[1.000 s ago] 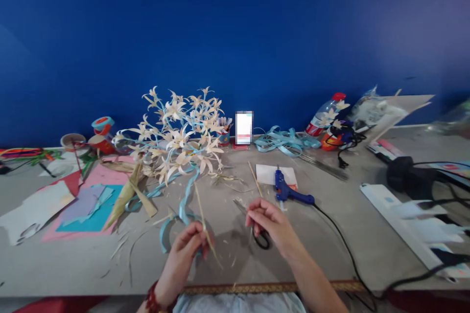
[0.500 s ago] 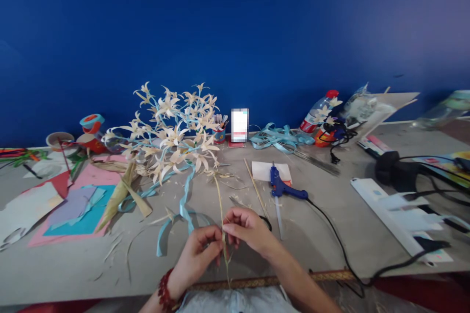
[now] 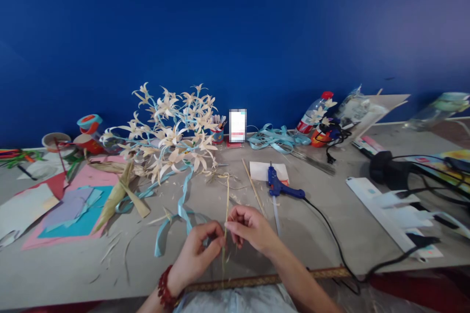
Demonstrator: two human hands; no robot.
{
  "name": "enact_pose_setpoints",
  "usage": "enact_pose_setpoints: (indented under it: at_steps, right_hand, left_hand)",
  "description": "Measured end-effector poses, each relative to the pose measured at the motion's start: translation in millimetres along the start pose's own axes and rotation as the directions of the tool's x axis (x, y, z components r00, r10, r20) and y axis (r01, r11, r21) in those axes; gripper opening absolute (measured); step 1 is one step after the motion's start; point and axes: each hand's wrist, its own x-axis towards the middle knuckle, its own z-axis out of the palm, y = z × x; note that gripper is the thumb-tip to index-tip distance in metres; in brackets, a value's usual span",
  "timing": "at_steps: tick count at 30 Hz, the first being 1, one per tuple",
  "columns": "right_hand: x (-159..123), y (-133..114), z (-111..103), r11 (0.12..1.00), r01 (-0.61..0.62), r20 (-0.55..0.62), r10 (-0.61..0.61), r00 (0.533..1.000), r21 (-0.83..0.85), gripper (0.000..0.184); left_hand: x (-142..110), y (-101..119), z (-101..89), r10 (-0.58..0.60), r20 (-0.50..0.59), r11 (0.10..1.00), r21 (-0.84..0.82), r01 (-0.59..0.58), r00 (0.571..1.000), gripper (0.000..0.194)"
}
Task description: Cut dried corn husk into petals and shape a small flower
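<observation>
A thin pale strip of dried husk [image 3: 227,195] stands nearly upright between my two hands, its tail hanging toward the table's front edge. My left hand [image 3: 200,252] pinches it low between thumb and fingers; a red bead bracelet circles that wrist. Just above, my right hand [image 3: 249,227] is closed on the same strip with thumb and forefinger. Beyond the hands lie a thin stick [image 3: 253,186] and a blue glue gun [image 3: 281,186] on a white card. Left of them stands a bunch of cream husk flowers [image 3: 172,132] on pale blue stems, with a blue ribbon [image 3: 181,198] trailing down.
Coloured paper sheets [image 3: 79,210] and a dried husk [image 3: 116,198] lie at left. A coiled blue ribbon [image 3: 273,138], thin wires [image 3: 314,163] and a bottle [image 3: 312,112] stand or lie at the back. A power strip [image 3: 389,215] with plugs and cables occupies the right.
The strip's upper end has tipped to the right and its tail has shifted slightly left. Both hands keep their pinch at nearly the same place. The view has turned slightly right.
</observation>
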Motion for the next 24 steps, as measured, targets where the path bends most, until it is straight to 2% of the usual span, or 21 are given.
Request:
enact_pose_setpoints:
  at_steps: [3, 7, 9, 14, 18, 20, 22, 24]
  right_hand:
    - [-0.5, 1.2, 1.6, 1.0, 0.009, -0.004, -0.009, 1.0, 0.006, 0.034]
    - [-1.6, -2.2, 0.4, 0.999, 0.024, -0.004, -0.024, 1.0, 0.03, 0.034]
    - [-2.6, -5.4, -1.7, 0.999, 0.025, -0.002, -0.025, 1.0, 0.027, 0.032]
    - [-4.4, -10.4, -4.8, 1.0, 0.025, 0.015, -0.025, 1.0, -0.003, 0.03]
    - [-3.6, -8.9, -3.0, 0.996, 0.081, -0.025, -0.082, 0.996, -0.046, 0.033]
    - [-2.8, -7.7, -2.7, 0.997, 0.074, -0.004, -0.074, 0.997, -0.031, 0.035]
    - [-2.2, -7.4, -3.6, 0.999, 0.054, 0.036, -0.053, 0.998, -0.004, 0.036]
    - [-2.2, -8.5, -5.6, 0.999, 0.039, 0.075, -0.04, 0.996, 0.01, 0.036]
  left_hand:
    - [7.5, -0.8, 0.3, 0.009, -0.039, 0.998, -0.063, -0.012, 0.999, 0.026]
    - [14.0, 0.1, 2.1, -0.034, 0.052, 0.955, -0.292, 0.048, 0.998, 0.032]
    - [15.6, 2.2, 2.1, -0.025, 0.087, 0.944, -0.327, 0.052, 0.996, 0.032]
    - [17.2, 6.5, 1.1, -0.021, 0.088, 0.964, -0.262, 0.044, 0.996, 0.03]
    - [15.0, 11.4, 3.2, 0.047, -0.056, 0.998, -0.041, -0.049, 0.997, 0.026]
    - [13.7, 13.5, 5.3, 0.082, -0.105, 0.996, 0.029, -0.079, 0.991, 0.024]
    - [13.4, 13.2, 7.8, 0.066, -0.111, 0.998, -0.016, -0.068, 0.992, 0.025]
    - [14.3, 10.0, 10.6, 0.011, -0.084, 0.99, -0.138, -0.023, 0.996, 0.029]
